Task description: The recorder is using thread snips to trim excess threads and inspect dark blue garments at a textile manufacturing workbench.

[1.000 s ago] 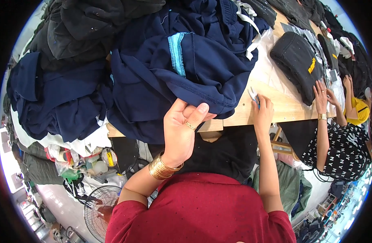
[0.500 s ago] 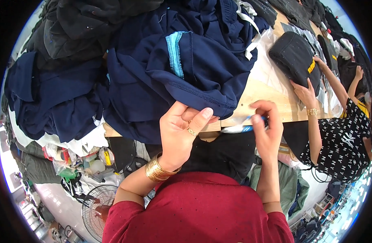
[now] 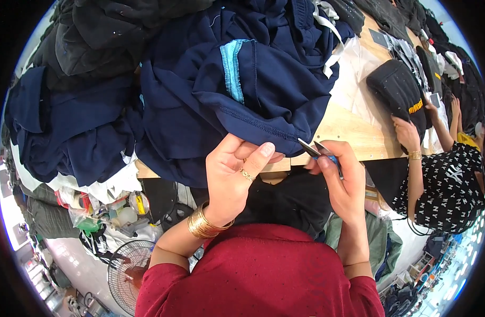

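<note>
My left hand [image 3: 236,171] pinches the hemmed edge of a navy blue garment [image 3: 184,105], thumb on top and fingers beneath. A light blue strip [image 3: 232,71] with overlocked edges shows on the cloth above that hand. In my right hand [image 3: 338,174] is a small pair of thread snips [image 3: 319,150] with blue on the handle. The blades are parted and point up and left, their tips at the right end of the hem. I cannot make out a thread between them.
Dark garments [image 3: 105,37] are heaped at the left and back of the wooden table [image 3: 353,127]. A co-worker at the right handles a folded black garment [image 3: 395,87]. Below the table at left stand a fan [image 3: 129,274] and a clutter of plastic bags [image 3: 94,224].
My right hand has turned the snips from lying sideways to pointing up at the hem. The left hand keeps its hold. The co-worker's folded garment has moved right.
</note>
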Available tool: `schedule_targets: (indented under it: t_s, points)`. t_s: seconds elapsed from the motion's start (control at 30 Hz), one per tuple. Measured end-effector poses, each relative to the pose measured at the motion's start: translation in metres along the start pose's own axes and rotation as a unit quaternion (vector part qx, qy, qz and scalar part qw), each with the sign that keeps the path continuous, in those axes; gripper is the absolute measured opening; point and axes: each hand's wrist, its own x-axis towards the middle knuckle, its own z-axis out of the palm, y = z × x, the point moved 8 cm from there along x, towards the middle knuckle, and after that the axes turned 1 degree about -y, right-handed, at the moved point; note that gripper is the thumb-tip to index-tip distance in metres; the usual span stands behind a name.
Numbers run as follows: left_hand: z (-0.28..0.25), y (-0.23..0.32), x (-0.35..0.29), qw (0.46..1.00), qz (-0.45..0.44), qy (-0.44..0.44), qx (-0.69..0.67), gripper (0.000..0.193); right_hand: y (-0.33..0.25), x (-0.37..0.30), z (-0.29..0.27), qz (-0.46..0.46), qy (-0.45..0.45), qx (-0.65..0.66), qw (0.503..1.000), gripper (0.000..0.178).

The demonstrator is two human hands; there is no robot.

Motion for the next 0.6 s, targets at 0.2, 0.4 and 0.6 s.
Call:
schedule_targets:
  t_s: [0.2, 0.4, 0.6]
  points:
    - [0.002, 0.001, -0.001, 0.998, 0.016, -0.021, 0.052, 0.025, -0.016, 0.005, 0.001, -0.036, 0.036, -0.14, 0.989, 0.024]
    - [0.006, 0.001, -0.001, 0.999, 0.019, -0.031, 0.032, 0.026, -0.02, 0.009, 0.0, -0.041, 0.05, -0.192, 0.979, 0.021]
    - [0.008, 0.001, -0.002, 0.999, 0.018, -0.025, 0.031, 0.027, -0.024, 0.007, 0.001, -0.062, 0.055, -0.212, 0.974, 0.021]
